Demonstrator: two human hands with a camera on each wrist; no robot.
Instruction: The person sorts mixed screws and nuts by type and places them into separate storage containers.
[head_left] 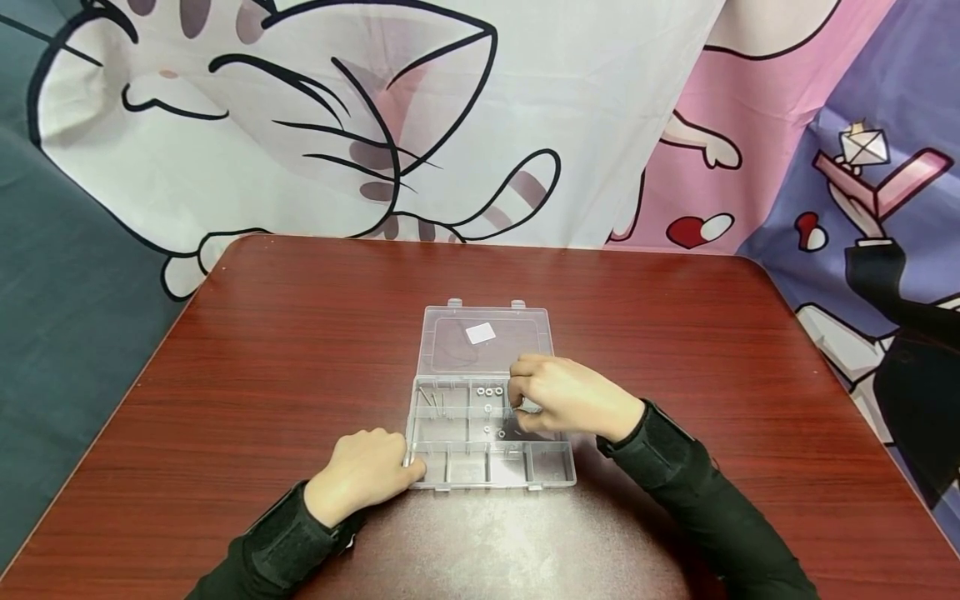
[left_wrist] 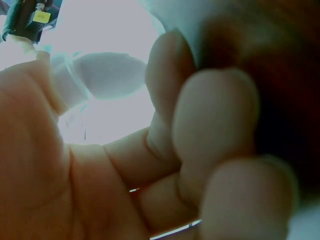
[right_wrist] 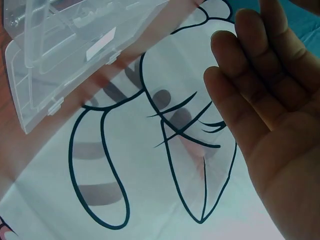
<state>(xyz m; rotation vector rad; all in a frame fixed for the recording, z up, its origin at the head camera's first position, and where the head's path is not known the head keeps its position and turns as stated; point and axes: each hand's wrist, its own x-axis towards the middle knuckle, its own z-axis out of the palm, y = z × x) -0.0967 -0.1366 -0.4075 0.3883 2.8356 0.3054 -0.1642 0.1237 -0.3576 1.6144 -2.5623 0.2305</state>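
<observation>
A clear plastic compartment box [head_left: 468, 448] lies on the table with its lid [head_left: 442, 342] folded back. Small white rings [head_left: 490, 391] and thin metal pins [head_left: 429, 397] sit in its compartments. My left hand [head_left: 365, 472] grips the box's near left corner, thumb along the front edge; the left wrist view shows its curled fingers [left_wrist: 215, 115] close up. Over the box's right side, my right hand [head_left: 573, 396] reaches down, thumb and index fingertips close together. I cannot tell whether something small is between them. In the right wrist view its other fingers [right_wrist: 250, 90] curve loosely.
The box stands on a reddish-brown wooden table [head_left: 300, 333]. A small white label [head_left: 480, 333] is on the lid. Behind the table's far edge hangs a cloth [head_left: 585, 108] printed with a cartoon cat.
</observation>
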